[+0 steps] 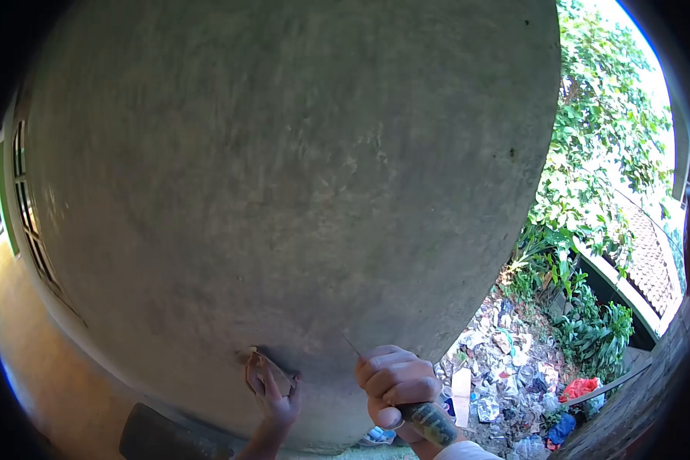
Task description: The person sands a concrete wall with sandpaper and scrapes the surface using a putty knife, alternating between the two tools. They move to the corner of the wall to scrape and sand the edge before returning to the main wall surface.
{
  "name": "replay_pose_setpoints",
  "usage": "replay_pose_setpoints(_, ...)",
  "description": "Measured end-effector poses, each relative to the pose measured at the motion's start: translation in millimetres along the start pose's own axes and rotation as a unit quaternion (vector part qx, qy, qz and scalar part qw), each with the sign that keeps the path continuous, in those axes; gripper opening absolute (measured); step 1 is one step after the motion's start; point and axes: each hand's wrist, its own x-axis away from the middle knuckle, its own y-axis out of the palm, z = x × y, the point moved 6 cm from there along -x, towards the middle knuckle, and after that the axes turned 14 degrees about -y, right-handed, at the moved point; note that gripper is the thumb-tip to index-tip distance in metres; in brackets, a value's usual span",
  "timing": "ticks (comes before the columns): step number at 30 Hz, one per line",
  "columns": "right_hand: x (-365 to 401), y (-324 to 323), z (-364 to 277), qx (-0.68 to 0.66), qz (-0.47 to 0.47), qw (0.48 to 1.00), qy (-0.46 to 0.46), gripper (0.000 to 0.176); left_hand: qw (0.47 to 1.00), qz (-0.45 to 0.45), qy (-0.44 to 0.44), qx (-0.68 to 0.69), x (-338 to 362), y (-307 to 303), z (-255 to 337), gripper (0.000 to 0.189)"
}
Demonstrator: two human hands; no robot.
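Grey wall (307, 199) fills most of the view, bulging from lens distortion. Surface streaky and mottled, a few lighter scuffs mid-height, small dark marks near the right edge.

Right hand (397, 381) low, right of centre, clenched in a fist, grasping a thin rod (350, 344); rod pokes out the top of the fist, slanting up and left, in front of the wall's lower part. Dark greenish patterned piece (435, 424) just below the fist, by the wrist. White sleeve (468, 451) at the bottom edge.

Left hand (274, 395) lower and to the left, apart from the right one, raised close to the wall, fingers bent upward, thumb apart from them. Small pale bit (253, 349) at the fingertips; view too small and dark here, cannot tell whether the hand grips it or only touches. Dark shadow on the wall just beside those fingers.

Left side: barred window (29, 207) along the wall's far edge, tan floor (54, 360) below it. Dark slab (157, 435) at the bottom, left of the left hand.

Right side: litter (514, 368) spread on the ground past the wall's edge, with red bag (580, 389) and blue bag (561, 428). Leafy plants (602, 123) above, brightly lit, tiled roof (650, 245) behind.
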Motion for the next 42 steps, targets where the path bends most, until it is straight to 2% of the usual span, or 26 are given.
replay_pose_setpoints(2, -2.7, -5.0, -9.1, 0.010, 0.019, 1.000, 0.011, 0.026, 1.000, 0.007, 0.024, 0.002, -6.2, 3.0, -0.3, 0.069)
replay_pose_setpoints(4, -13.7, -3.2, -16.7, 0.031, 0.013, 0.999, -0.004, 0.027, 1.000, -0.021, -0.007, 0.006, -17.7, 8.6, -2.0, 0.068)
replay_pose_setpoints(7, -21.3, -4.9, -30.4, 0.049, 0.013, 0.998, -0.024, 0.028, 0.999, -0.038, 0.035, -0.006, -56.5, 13.6, 12.5, 0.069)
replay_pose_setpoints(9, -19.3, -10.9, -39.9, 0.025, -0.007, 1.000, -0.006, 0.025, 0.990, 0.003, 0.129, -0.057, -102.9, -1.0, 66.5, 0.071)
replay_pose_setpoints(14, -33.6, -18.7, -60.3, 0.041, -0.025, 0.999, -0.003, 0.025, 0.962, -0.024, 0.250, -0.110, -197.3, -17.7, 195.4, 0.077)
replay_pose_setpoints(16, -52.4, -16.8, -66.3, 0.034, -0.020, 0.998, 0.052, 0.028, 0.942, -0.036, 0.312, -0.118, -224.4, -16.7, 252.4, 0.079)
replay_pose_setpoints(17, -55.5, -10.9, -69.1, 0.036, -0.019, 0.998, 0.048, 0.028, 0.927, -0.040, 0.353, -0.122, -234.6, -10.8, 279.5, 0.080)
replay_pose_setpoints(19, -59.5, -12.7, -69.2, 0.102, 0.092, 0.988, 0.064, 0.030, 0.892, -0.033, 0.441, -0.097, -250.7, 5.7, 330.1, 0.081)
replay_pose_setpoints(21, -62.4, -19.1, -72.0, 0.139, 0.114, 0.979, 0.098, 0.037, 0.861, 0.001, 0.496, -0.116, -262.3, 24.2, 372.6, 0.080)
replay_pose_setpoints(23, -50.5, -37.0, -71.6, 0.163, 0.109, 0.980, 0.019, 0.038, 0.848, 0.024, 0.515, -0.123, -287.0, 32.6, 402.2, 0.080)
replay_pose_setpoints(24, -60.7, -38.0, -72.5, 0.207, 0.121, 0.970, 0.041, 0.042, 0.837, 0.045, 0.529, -0.133, -298.4, 33.1, 415.7, 0.081)
replay_pose_setpoints(25, -65.2, -44.1, -73.1, 0.214, 0.121, 0.968, 0.045, 0.047, 0.835, 0.046, 0.533, -0.129, -313.5, 32.4, 424.4, 0.081)
replay_pose_setpoints(27, -83.8, -53.8, -71.3, 0.179, 0.043, 0.982, 0.038, 0.037, 0.853, 0.094, 0.495, -0.139, -351.7, 18.1, 436.2, 0.083)
replay_pose_setpoints(29, -98.4, -63.9, -62.9, 0.236, 0.107, 0.960, 0.102, 0.043, 0.870, 0.105, 0.463, -0.137, -391.5, 2.5, 441.8, 0.085)
replay_pose_setpoints(31, -118.2, -82.8, -43.1, 0.218, 0.036, 0.972, 0.075, 0.047, 0.878, 0.161, 0.428, -0.143, -424.9, -15.0, 438.6, 0.088)
replay_pose_setpoints(34, -155.0, -97.6, -26.5, 0.394, -0.105, 0.912, 0.041, 0.054, 0.887, 0.160, 0.405, -0.154, -451.1, -38.8, 429.8, 0.087)
replay_pose_setpoints(35, -171.9, -100.2, -25.8, 0.481, -0.222, 0.847, -0.038, 0.054, 0.892, 0.160, 0.391, -0.161, -459.0, -48.2, 425.7, 0.086)
replay_pose_setpoints(36, -185.8, -101.0, -24.6, 0.516, -0.236, 0.822, -0.046, 0.051, 0.897, 0.160, 0.376, -0.168, -466.8, -57.5, 421.1, 0.086)
replay_pose_setpoints(37, -198.8, -98.4, -25.3, 0.549, -0.249, 0.796, -0.055, 0.049, 0.902, 0.159, 0.361, -0.175, -474.4, -66.1, 416.1, 0.085)
replay_pose_setpoints(39, -222.3, -102.6, -24.3, 0.585, -0.218, 0.778, -0.071, 0.046, 0.910, 0.158, 0.332, -0.189, -492.7, -82.0, 404.1, 0.085)
replay_pose_setpoints(40, -232.3, -106.9, -24.2, 0.568, -0.156, 0.805, -0.075, 0.044, 0.914, 0.157, 0.318, -0.195, -504.0, -88.2, 397.4, 0.084)
replay_pose_setpoints(41, -246.0, -109.2, -26.6, 0.612, -0.133, 0.776, -0.074, 0.041, 0.914, 0.160, 0.318, -0.194, -521.0, -90.0, 389.9, 0.084)
replay_pose_setpoints(42, -260.3, -115.7, -26.5, 0.617, -0.120, 0.769, -0.116, 0.036, 0.946, 0.120, 0.265, -0.145, -548.2, -88.1, 375.5, 0.088)
